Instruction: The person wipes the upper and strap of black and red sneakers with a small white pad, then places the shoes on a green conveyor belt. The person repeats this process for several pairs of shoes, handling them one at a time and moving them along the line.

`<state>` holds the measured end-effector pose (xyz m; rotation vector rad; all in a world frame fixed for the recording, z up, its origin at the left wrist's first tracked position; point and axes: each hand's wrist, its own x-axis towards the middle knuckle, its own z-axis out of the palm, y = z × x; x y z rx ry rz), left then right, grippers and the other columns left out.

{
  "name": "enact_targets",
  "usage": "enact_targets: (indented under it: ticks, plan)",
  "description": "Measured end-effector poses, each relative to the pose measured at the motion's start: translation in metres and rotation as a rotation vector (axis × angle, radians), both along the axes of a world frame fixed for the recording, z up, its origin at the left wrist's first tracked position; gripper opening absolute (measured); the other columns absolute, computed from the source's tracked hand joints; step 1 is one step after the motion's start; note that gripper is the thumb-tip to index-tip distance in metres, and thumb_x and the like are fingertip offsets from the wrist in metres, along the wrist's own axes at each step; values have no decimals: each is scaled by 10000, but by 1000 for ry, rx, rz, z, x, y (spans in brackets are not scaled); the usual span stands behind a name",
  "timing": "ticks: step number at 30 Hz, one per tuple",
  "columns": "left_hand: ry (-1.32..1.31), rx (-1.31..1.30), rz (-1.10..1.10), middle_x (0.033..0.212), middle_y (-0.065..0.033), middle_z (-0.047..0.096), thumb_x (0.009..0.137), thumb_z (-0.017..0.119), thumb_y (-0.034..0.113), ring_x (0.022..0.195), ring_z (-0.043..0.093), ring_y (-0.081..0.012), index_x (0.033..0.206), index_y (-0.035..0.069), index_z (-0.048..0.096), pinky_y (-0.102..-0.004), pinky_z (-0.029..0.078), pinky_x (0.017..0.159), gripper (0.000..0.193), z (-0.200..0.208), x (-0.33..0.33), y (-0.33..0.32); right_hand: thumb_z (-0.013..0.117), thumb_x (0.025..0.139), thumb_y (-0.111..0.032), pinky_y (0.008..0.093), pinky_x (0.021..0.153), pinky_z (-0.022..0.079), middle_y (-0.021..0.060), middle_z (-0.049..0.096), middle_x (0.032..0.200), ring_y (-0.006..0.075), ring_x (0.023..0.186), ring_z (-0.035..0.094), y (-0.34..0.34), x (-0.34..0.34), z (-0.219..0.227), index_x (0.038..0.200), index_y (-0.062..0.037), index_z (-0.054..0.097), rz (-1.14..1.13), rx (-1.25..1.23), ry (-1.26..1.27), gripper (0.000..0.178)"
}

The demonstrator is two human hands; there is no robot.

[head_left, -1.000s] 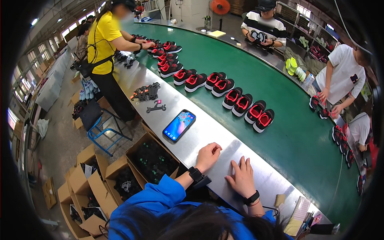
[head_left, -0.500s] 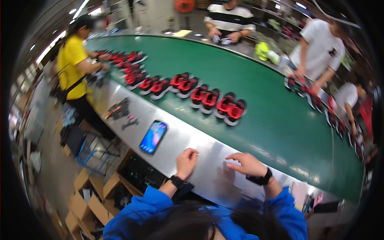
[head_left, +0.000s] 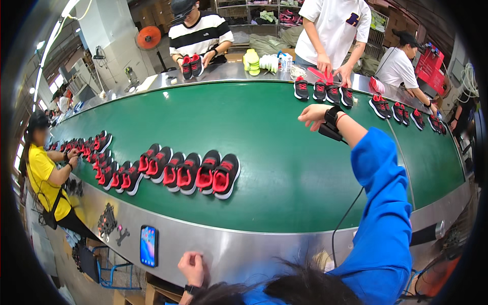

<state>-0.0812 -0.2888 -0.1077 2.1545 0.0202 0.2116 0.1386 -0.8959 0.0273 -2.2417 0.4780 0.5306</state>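
Note:
My left hand (head_left: 192, 266) rests as a closed fist on the steel rim (head_left: 254, 244) of the green conveyor belt (head_left: 284, 168), holding nothing. A smartphone (head_left: 148, 246) with a lit screen lies on the rim just left of that hand. My right hand (head_left: 312, 115), in a blue sleeve with a black wrist device, is raised far out over the belt with its fingers loosely apart and empty. A row of black-and-red shoes (head_left: 203, 173) lies on the belt to the left. More black-and-red shoes (head_left: 325, 91) stand at the far edge beyond my right hand.
A person in yellow (head_left: 46, 178) handles shoes at the left. Across the belt stand a person in a striped shirt (head_left: 198, 38) and a person in white (head_left: 333, 30); another person in white (head_left: 406, 71) bends at the right. A black tool (head_left: 108, 222) lies on the rim. A cable (head_left: 345, 223) hangs from my right arm.
My right hand has lifted off the steel rim and reached far out over the belt. My left hand has curled into a fist on the rim. The view has swung up and to the right.

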Motion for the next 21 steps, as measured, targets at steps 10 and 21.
enact_targets:
  ticks: [10,21]
  plan:
    - [161,107,83,688,-56,627,880,580,105,579,582,-149,871,42,653,-286,467,534,97,40,-5,-45,619,777,147,456,615,630,217,407,1266,354,902,597,-169,113,-193,1396,-167,261,-1241,786,-844,781]
    - [14,638,11,611,-58,544,739,645,93,519,532,-206,729,79,609,-323,425,504,40,21,-23,-47,929,579,-98,341,573,555,191,632,1042,264,687,676,-186,201,-253,1391,-18,328,-1130,440,-932,1014]
